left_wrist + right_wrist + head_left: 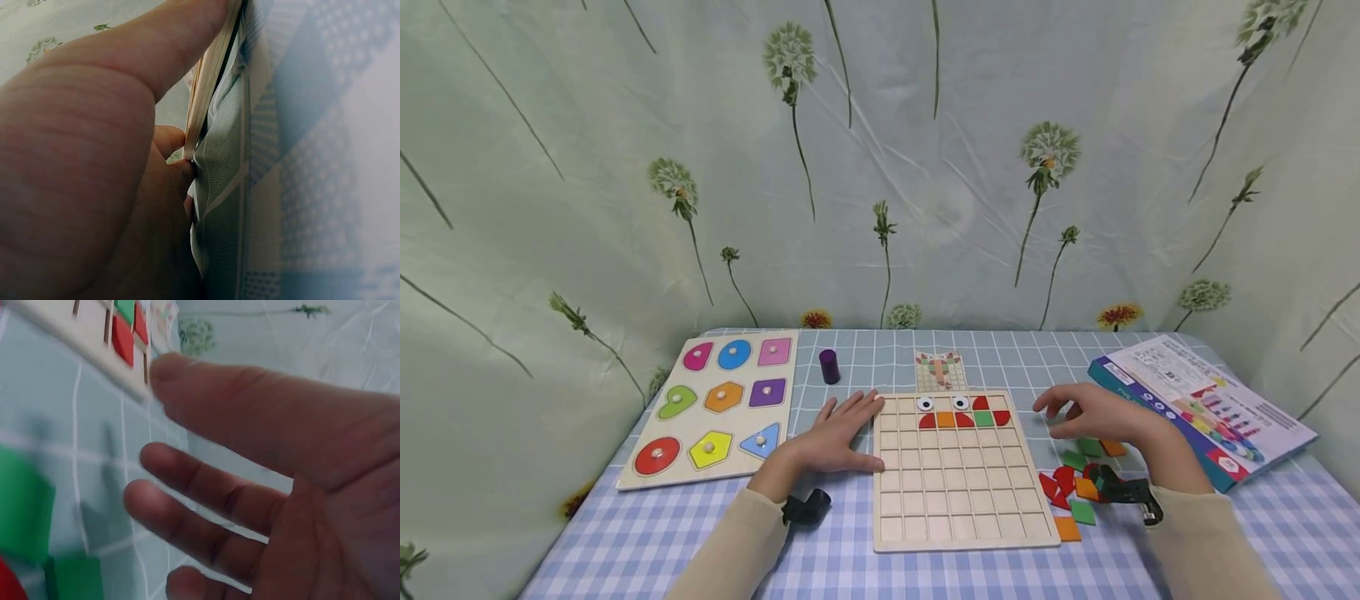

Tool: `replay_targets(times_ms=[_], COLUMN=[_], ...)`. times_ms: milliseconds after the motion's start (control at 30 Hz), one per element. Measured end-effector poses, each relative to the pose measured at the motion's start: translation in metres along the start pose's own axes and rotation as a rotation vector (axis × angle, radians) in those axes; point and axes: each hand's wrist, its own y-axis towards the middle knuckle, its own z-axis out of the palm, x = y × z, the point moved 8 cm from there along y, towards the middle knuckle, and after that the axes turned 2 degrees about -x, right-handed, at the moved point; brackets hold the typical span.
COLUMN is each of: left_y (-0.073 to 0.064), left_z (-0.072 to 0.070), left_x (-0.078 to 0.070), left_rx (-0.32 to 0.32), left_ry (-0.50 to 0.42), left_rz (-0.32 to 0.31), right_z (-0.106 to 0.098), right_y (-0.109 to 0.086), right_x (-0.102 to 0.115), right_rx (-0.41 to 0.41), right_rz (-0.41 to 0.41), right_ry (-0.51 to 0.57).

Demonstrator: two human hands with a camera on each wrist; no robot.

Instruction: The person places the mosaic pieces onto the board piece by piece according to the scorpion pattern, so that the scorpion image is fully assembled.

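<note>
A wooden grid board (951, 500) lies mid-table, with two googly-eye tiles, several red pieces, an orange square (945, 420) and a green square (983, 418) in its upper rows. My left hand (835, 437) rests along the board's left edge, thumb and fingertips against it, fingers spread; the left wrist view shows the thumb by the wooden rim (209, 81). My right hand (1093, 410) hovers right of the board, fingers loosely bent, nothing between them. Below it lie loose red pieces (1064, 477), green squares (1083, 512) and orange squares (1067, 529).
A small pattern card (928, 379) lies beyond the board. At left is a knobbed shape puzzle (688, 437), with a dark purple cylinder (829, 367) standing to its right. A flat box (1210, 408) lies at the right. A curtain hangs behind the table.
</note>
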Motion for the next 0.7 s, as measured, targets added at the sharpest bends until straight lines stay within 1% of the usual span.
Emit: replay_targets(times_ms=[167,333,433,567,700], left_y=[0.0,0.0,0.001,0.002,0.001], left_z=[0.0,0.0,0.0,0.0,0.001], left_x=[0.0,0.001,0.001,0.001,0.001], left_rx=[-0.001,-0.005,-0.004,-0.007,-0.008], left_ry=[-0.003,0.002,0.003,0.007,0.004], left_rz=[-0.003,-0.003,-0.006,-0.009,-0.01], right_z=[-0.005,-0.011,-0.014,-0.016,-0.014], right_y=[-0.007,-0.011,-0.015,-0.02,-0.022], right_x=[-0.017,-0.032,-0.043,-0.055,-0.061], right_rx=[0.01,0.011,0.012,0.02,0.045], right_rz=[0.025,0.018,0.043,0.096,0.118], right_ry=[-0.023,-0.003,0.004,-0.008,0.002])
